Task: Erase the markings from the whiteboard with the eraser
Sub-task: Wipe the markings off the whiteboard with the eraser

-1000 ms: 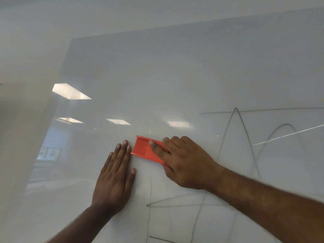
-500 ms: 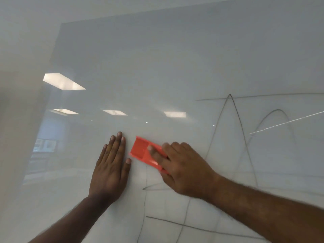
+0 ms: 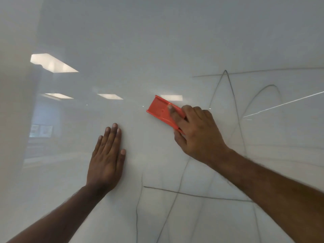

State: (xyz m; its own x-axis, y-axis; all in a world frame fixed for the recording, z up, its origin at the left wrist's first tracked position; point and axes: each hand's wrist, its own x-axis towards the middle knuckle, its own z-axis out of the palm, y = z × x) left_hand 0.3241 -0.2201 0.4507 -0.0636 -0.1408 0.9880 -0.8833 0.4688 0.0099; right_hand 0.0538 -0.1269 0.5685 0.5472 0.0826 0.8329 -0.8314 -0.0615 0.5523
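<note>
1. The orange eraser (image 3: 162, 111) lies flat on the whiteboard (image 3: 175, 41) near the middle of your view, its long side running diagonally from upper left down to lower right.
2. Your right hand (image 3: 198, 133) grips its lower right end, the forefinger stretched along its top and the other fingers curled over the edge.
3. Thin dark pen markings (image 3: 233, 102) lie to the right of the eraser and below it: a tall peak, a curved arc, a long line across the top, and crossing strokes under your right forearm.
4. Nothing lies between the eraser and the nearest strokes; the peak stands just beside your right knuckles.
5. The board to the left of the eraser shows no strokes. It is glossy and carries reflected ceiling lights (image 3: 52, 63), one touching the eraser's upper edge.
6. Your left hand (image 3: 107, 158) rests flat on the board, below and left of the eraser and apart from it, fingers straight and close together, thumb alongside.
7. Both forearms reach in from the bottom of the view.
</note>
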